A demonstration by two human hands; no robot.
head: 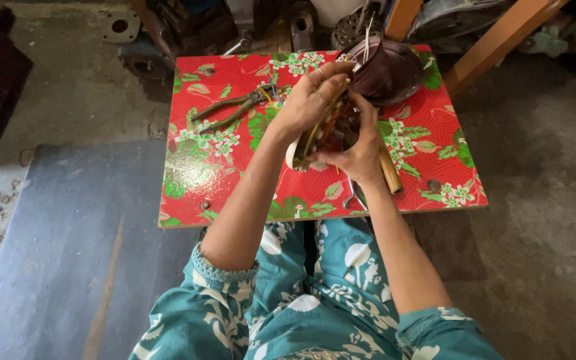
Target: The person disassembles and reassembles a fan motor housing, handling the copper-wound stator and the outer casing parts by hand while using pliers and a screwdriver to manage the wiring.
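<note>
Held tilted, motor coil [333, 130] axis running near-left to far-right; gripped by left hand [311, 99] above, right hand [361, 150] beneath.

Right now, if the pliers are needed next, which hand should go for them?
Probably the left hand. The pliers lie on the table on its side, close by. The right hand grips the motor coil from below, farther away.

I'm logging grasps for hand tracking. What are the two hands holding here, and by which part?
Both hands grip one round wound coil: the left hand over its top edge, the right hand under its lower side.
</note>
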